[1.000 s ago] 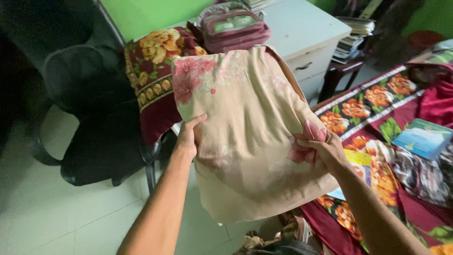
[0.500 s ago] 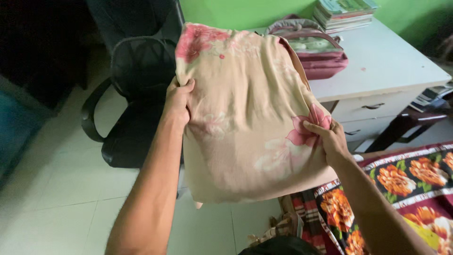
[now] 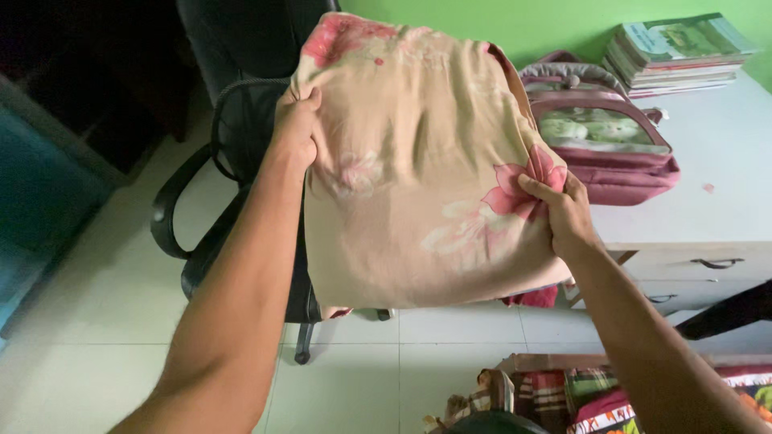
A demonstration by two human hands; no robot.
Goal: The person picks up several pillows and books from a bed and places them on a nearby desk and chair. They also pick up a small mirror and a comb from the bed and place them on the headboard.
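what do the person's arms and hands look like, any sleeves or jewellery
Both forearms are bare up to the frame edge, with no sleeves in view. The left hand and right hand wear no gloves, and no watch, bracelet or ring shows on the wrists or fingers. Fine hair shows along the forearms.

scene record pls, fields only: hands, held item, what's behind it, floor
left hand: left hand grips the left edge of the folded cloth, fingers curled over it
right hand: right hand pinches the right edge at a pink flower print
held item: beige floral cloth, folded, held up off any surface
behind: black office chair at left; maroon bag and stack of books on white desk
wall: green wall
floor: pale tiled floor; patterned fabrics at lower edge
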